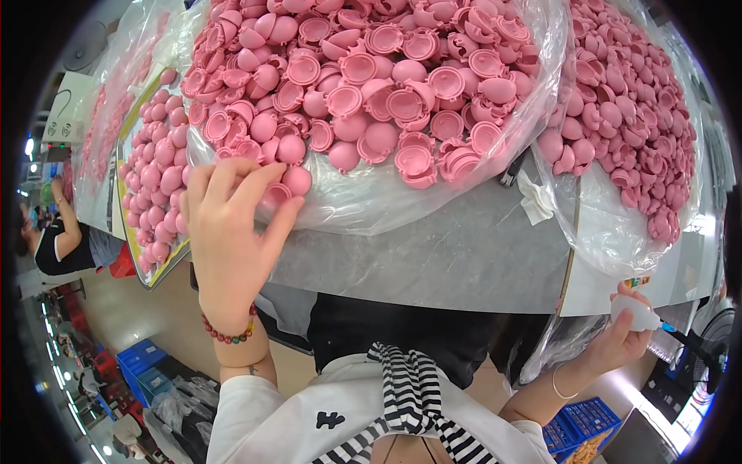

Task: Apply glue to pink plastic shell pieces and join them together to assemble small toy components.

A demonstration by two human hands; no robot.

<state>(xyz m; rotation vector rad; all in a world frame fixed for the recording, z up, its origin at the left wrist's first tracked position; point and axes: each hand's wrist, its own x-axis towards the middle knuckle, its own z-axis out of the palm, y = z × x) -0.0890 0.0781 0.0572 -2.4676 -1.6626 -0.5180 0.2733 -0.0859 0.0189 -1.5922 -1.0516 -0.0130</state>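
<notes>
My left hand, a beaded bracelet on its wrist, is at the near left edge of a big heap of pink plastic half-shells. Its thumb and curled forefinger close round one pink half-shell; a round pink shell lies right against the fingertips. Far off to the right, my right hand grips a small whitish squeeze bottle with a blue tip, held out past the table's near edge. The heap rests on a clear plastic bag.
Left of my hand, a yellow-rimmed tray holds closed pink balls. At the right lies a second bag of pink shells, with a crumpled white tissue beside it. Under me is the grey tabletop. Another person works at far left.
</notes>
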